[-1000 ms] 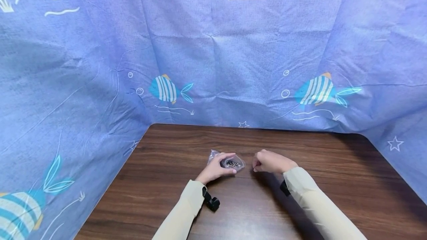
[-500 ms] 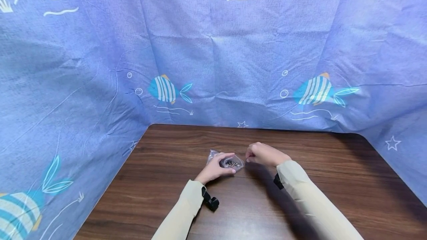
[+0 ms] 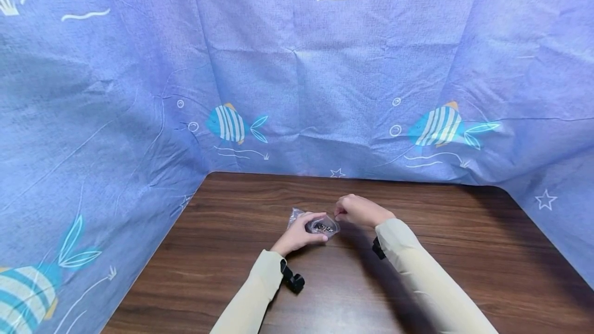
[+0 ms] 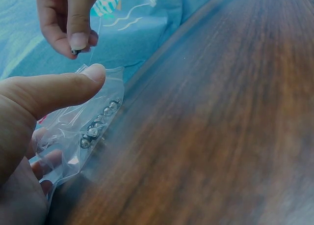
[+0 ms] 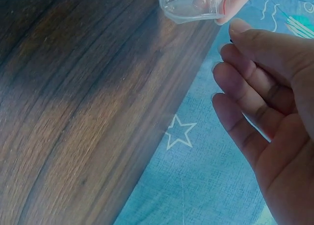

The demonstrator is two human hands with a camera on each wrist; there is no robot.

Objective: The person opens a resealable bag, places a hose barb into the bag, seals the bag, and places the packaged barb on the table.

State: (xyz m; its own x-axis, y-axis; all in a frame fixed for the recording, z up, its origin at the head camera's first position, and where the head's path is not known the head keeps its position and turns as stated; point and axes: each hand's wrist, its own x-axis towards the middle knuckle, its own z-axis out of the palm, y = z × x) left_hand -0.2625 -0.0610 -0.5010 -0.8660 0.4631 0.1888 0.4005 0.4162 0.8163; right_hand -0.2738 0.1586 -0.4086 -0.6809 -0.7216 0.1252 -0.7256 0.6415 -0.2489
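My left hand (image 3: 297, 236) grips a clear zip bag (image 4: 110, 76) around its sides, thumb on one side and fingers on the other. The bag's mouth gapes, and several shiny metal balls (image 4: 93, 131) lie inside it. My right hand (image 3: 359, 210) is just above and to the right of the bag's mouth. Between its thumb and forefinger it pinches a small shiny metal ball (image 4: 74, 52), mostly covered by the fingertips. In the right wrist view the other fingers (image 5: 233, 82) are bent loosely, and the bag's rim shows just beyond the fingertips.
Both hands work over a dark wood-grain table (image 3: 223, 272). A blue cloth curtain (image 3: 297, 76) with fish and star prints hangs behind the table's far edge and along its sides. Black straps with wrist cameras (image 3: 293, 278) sit at the cuffs.
My right hand has moved left and slightly away from me, up to the bag's mouth, with its fingertips pinched. The left hand and the bag have stayed in place.
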